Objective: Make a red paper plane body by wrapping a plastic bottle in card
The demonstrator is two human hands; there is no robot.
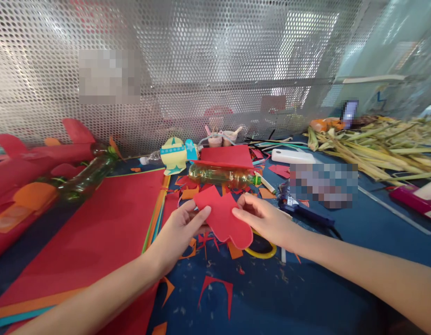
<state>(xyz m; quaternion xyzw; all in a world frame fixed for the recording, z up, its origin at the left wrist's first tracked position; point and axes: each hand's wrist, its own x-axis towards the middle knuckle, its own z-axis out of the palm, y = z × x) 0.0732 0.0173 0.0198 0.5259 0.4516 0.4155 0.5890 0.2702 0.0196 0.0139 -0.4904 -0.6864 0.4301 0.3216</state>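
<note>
A red paper cutout with two rounded lobes at its near end is held up over the blue table. On its left edge, the thumb and fingers of my left hand pinch it. My right hand grips the right edge in the same way. Just beyond the cutout lies a clear plastic bottle with a green cap and red paper on top. Below my right hand shows the yellow handle of a pair of scissors, partly hidden. A dark blue glue gun rests to the right.
Stacked coloured sheets cover the left side. Red paper-covered bottles and a green bottle stand beyond. A paper scrap lies in front. Dry husks are heaped at right, before a perforated metal screen.
</note>
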